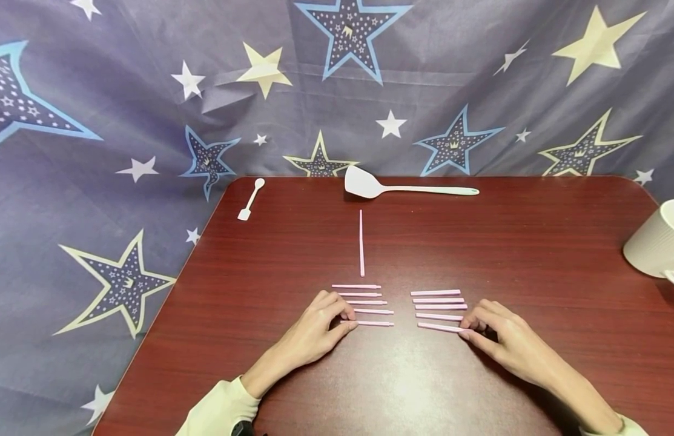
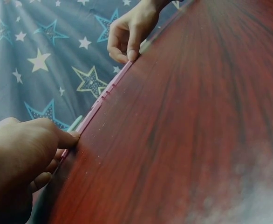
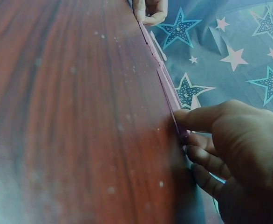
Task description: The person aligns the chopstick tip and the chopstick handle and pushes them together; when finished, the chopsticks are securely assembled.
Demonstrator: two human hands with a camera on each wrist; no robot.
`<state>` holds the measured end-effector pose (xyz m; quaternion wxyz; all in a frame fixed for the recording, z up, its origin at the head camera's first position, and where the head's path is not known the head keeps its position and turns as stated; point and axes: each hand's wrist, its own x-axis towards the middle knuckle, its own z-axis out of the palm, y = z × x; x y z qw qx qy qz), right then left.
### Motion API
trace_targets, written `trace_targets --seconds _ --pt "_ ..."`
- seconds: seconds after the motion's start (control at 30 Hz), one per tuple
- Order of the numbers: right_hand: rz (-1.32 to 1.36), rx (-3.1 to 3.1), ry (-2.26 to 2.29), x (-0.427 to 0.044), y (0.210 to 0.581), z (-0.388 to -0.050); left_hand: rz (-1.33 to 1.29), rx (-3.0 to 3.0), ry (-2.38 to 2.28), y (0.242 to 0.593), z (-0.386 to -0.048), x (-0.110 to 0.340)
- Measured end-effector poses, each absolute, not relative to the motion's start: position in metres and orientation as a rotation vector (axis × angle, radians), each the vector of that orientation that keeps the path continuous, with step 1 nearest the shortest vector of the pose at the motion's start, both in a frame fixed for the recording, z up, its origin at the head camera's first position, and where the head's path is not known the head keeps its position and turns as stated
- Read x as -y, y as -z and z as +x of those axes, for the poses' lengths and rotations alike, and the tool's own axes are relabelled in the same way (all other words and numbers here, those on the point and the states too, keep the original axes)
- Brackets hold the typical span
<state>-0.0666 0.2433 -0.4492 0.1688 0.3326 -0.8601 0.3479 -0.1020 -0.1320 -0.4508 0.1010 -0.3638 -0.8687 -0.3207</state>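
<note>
While both hands point(image 1: 316, 328) point(image 1: 513, 345) pinch pink sticks point(image 1: 376, 324) point(image 1: 439, 327), crowns point(image 1: 347, 32) mark stars point(image 1: 350, 51).

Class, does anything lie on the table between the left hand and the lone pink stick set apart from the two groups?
Yes: the farther pink sticks of the left group lie crosswise between the left hand and the lone stick. Reaching over them would probably avoid disturbing them.

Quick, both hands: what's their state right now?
Left hand: pinching the left group's nearest pink stick.
Right hand: pinching the right group's nearest pink stick.
</note>
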Motion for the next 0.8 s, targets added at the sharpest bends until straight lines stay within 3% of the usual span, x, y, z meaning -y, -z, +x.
trace_targets --seconds 0.8 --pt "0.952 2.406 -1.029 -0.231 0.431 -0.061 -1.102 2.474 1.056 0.43 -0.102 0.131"
